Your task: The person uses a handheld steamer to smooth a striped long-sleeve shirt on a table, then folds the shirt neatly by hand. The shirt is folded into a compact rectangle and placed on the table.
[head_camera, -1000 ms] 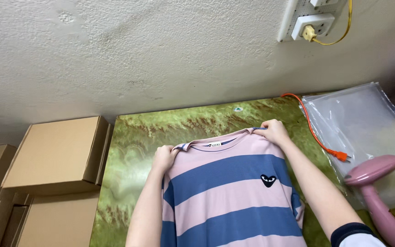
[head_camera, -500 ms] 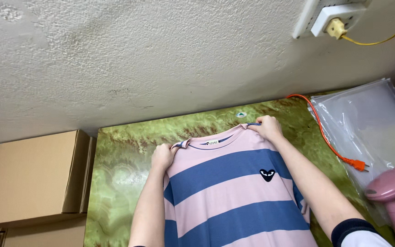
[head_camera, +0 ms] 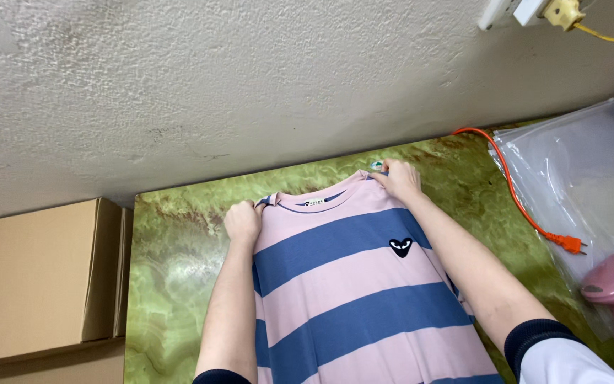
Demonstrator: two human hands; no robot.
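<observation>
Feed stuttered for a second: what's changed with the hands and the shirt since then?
Little has changed. Both hands, left hand and right hand, still pinch the shoulders of the pink-and-blue striped shirt, flat on the green table. Only the camera moved, shifting the view. The orange cord and clear bags lie as before.

I see a rough, off-white textured wall (head_camera: 250, 85) filling the upper part of the view. Directly below the wall sits a glossy tabletop (head_camera: 172, 263) with a green marbled pattern, catching soft reflections. Left of the tabletop, plain brown cardboard boxes (head_camera: 30, 284) stand stacked against the wall. High on the wall, above the tabletop's right end, I make out a white power socket (head_camera: 513, 11) with a yellow plug (head_camera: 561, 11) and cable. Light is even and dim, without hard shadows.
</observation>
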